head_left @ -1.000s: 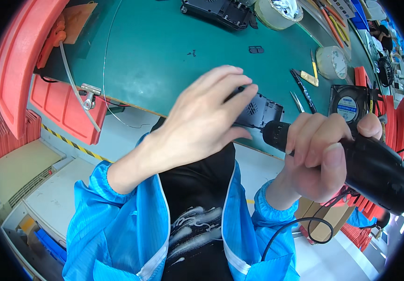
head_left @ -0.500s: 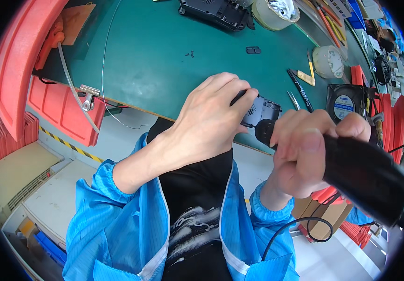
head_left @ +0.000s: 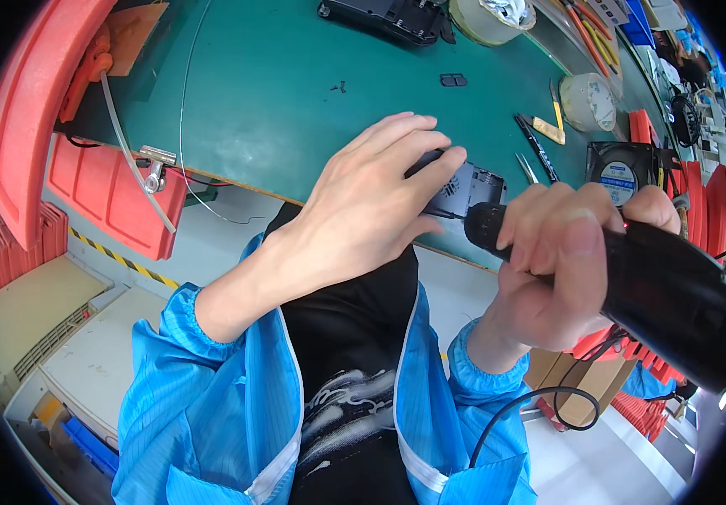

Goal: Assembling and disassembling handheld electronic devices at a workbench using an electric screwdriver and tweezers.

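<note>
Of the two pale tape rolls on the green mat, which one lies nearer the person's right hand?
The tape roll beside the yellow-handled tool, just above the black fan. It sits close above the right hand; the other roll lies at the mat's far edge.

The left hand (head_left: 371, 210) covers most of the black part (head_left: 464, 189) at the tabletop's (head_left: 279, 101) near edge. The power tool's (head_left: 666, 295) tip is hidden behind that part, and its body is blurred by closeness.

Green-matted work surface (head_left: 279, 101) with wood-coloured front edge. Red plastic bins (head_left: 106, 198) hang beneath at left. Pale floor (head_left: 203, 244) carries a yellow-black hazard stripe (head_left: 123, 263). Lighting bright, even.
</note>
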Available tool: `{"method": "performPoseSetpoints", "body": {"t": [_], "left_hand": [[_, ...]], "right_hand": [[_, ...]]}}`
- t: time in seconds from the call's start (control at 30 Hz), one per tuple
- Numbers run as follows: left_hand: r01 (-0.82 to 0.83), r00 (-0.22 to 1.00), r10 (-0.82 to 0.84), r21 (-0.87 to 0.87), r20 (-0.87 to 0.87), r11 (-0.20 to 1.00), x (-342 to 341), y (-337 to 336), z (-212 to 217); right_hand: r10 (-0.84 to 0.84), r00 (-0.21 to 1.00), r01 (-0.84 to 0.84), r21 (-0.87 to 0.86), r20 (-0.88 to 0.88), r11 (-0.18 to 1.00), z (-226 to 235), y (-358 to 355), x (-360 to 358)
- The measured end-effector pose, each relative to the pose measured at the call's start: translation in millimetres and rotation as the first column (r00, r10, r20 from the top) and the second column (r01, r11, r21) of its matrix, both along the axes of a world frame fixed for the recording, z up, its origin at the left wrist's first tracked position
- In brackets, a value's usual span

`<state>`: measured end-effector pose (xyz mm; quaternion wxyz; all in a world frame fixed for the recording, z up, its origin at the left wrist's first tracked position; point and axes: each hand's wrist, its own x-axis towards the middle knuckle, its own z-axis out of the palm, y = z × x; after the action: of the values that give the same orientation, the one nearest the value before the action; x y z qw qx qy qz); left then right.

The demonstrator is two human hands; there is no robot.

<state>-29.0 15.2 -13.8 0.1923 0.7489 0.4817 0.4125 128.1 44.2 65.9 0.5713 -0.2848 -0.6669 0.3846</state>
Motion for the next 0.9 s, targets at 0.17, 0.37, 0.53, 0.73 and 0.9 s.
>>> {"method": "performPoseSetpoints", "body": {"t": [0.17,0.37,0.53,0.73,0.9], "left_hand": [[0.013,0.977,-0.015,0.01,0.213,1.0,1,-3,0],[-0.057,0.99,0.043,0.102,0.138,0.993,-27,3,2],[-0.341,0.923,0.367,0.191,-0.118,0.92,-61,10,-2],[-0.202,0.976,0.203,0.016,-0.08,0.979,-34,-16,21],[-0.192,0.976,0.192,0.001,-0.102,0.981,-3,-25,9]], "right_hand": [[0.237,0.953,-0.239,0.016,-0.189,0.971,12,8,10],[0.331,0.922,-0.339,-0.008,-0.199,0.941,24,18,7],[0.243,0.963,-0.251,-0.057,-0.114,0.966,18,36,-13],[0.154,0.984,-0.162,-0.097,-0.092,0.982,5,49,-32],[0.052,0.998,-0.055,-0.112,-0.025,0.992,8,44,-32]]}}
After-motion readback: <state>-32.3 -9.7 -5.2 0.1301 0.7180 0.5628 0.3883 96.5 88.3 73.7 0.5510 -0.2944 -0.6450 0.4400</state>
